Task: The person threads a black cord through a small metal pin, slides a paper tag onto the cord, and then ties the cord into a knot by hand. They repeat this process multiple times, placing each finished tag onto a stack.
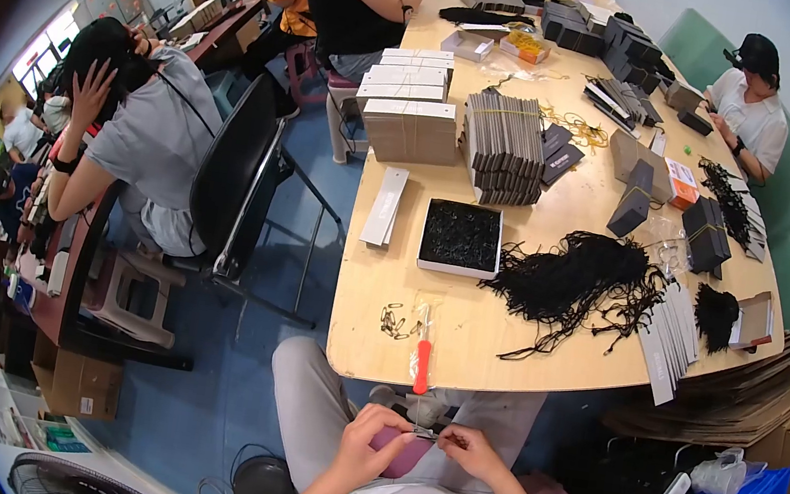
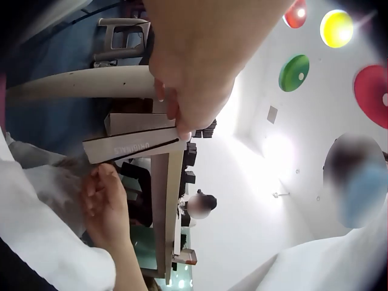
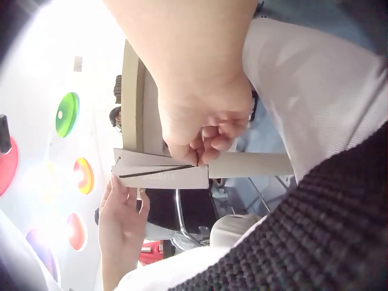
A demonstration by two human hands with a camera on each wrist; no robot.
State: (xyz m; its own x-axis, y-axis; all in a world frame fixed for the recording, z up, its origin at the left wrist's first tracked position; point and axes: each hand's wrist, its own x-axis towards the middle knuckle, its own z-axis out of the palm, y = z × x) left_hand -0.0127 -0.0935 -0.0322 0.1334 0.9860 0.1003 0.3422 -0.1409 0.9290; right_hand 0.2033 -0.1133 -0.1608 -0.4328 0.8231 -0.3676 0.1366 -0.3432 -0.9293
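Note:
A pale printed card (image 2: 133,145) with a dark cord along its face is between the two hands above the lap; it also shows in the right wrist view (image 3: 163,179). The left hand (image 1: 371,448) grips one end of the card, its fingers by the end where the cord meets a small hole. At the other end, the right hand (image 1: 479,457) has curled fingers pinching the cord (image 3: 182,166) close to the card's edge. How far the right fingertips also touch the card is unclear.
On the table (image 1: 371,345) ahead lie a red-handled tool (image 1: 422,364), small metal pins (image 1: 395,322), a box of black pieces (image 1: 461,236), a heap of black cords (image 1: 572,282), fanned cards (image 1: 669,341) and bundled stacks (image 1: 503,146). Other people sit around.

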